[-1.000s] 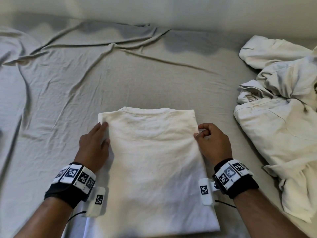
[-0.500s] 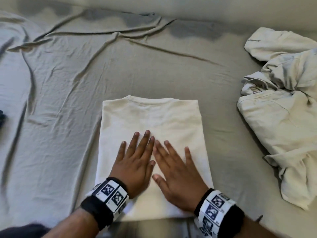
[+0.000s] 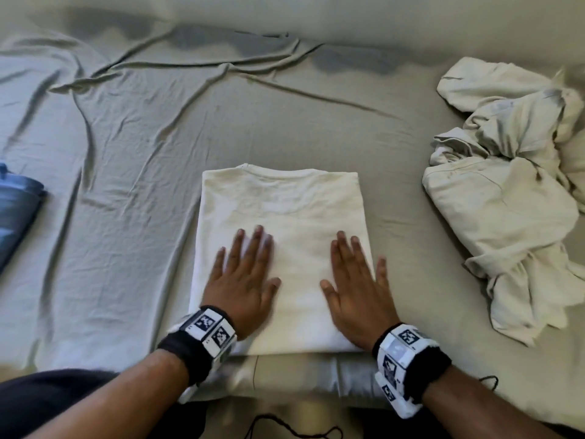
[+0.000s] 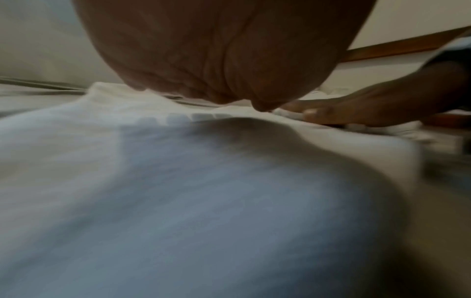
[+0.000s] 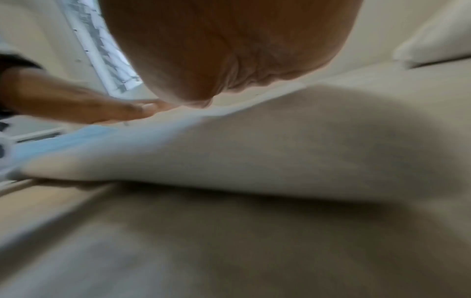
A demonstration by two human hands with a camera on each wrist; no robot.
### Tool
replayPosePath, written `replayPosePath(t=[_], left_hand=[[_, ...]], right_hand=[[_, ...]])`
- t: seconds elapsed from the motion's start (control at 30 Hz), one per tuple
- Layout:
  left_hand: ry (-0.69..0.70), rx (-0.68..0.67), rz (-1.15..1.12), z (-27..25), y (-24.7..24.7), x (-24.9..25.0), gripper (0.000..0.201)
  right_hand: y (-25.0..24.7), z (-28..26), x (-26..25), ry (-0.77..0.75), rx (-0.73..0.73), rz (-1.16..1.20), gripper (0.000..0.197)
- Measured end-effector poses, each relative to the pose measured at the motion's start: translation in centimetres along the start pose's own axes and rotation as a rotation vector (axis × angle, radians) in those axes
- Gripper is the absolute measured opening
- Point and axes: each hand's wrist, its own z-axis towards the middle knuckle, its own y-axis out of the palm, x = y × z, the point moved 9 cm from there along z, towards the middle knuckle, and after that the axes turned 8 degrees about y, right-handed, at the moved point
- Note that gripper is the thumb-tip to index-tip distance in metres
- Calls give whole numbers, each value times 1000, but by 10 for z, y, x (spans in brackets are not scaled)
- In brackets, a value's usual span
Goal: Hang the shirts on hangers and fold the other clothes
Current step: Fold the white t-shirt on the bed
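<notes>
No print or readable label shows on the folded white T-shirt (image 3: 281, 217), which lies as a neat rectangle near the front edge of the bed sheet (image 3: 133, 172). The left hand (image 3: 242, 280) and right hand (image 3: 356, 289) lie flat on its lower half, fingers straight, palms pressing, grasping nothing. The wristbands (image 3: 207, 331) carry black-and-white square code markers only. Bare wrinkled sheet lies beyond the collar; crumpled pale clothes (image 3: 506, 198) lie right, a blue garment (image 3: 15, 213) far left.
</notes>
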Motion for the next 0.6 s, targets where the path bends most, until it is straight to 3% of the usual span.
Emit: replayPosePath(t=[0.1, 0.2, 0.3, 0.43, 0.53, 0.6], left_hand=[[195, -15, 35, -12, 18, 40, 72], [220, -85, 83, -23, 41, 34, 72], [167, -80, 72, -25, 36, 5, 74], [-2, -71, 46, -24, 27, -27, 76], [-49, -62, 1, -10, 17, -19, 76], [8, -14, 16, 5, 6, -4, 73]], right_hand=[[16, -24, -39, -164, -51, -20, 75], [38, -38, -41, -221, -106, -62, 74], [36, -30, -10, -106, -87, -43, 76], [29, -14, 14, 72, -85, -10, 73], [20, 1, 0, 79, -123, 5, 72], [6, 13, -19, 3, -102, 10, 72]])
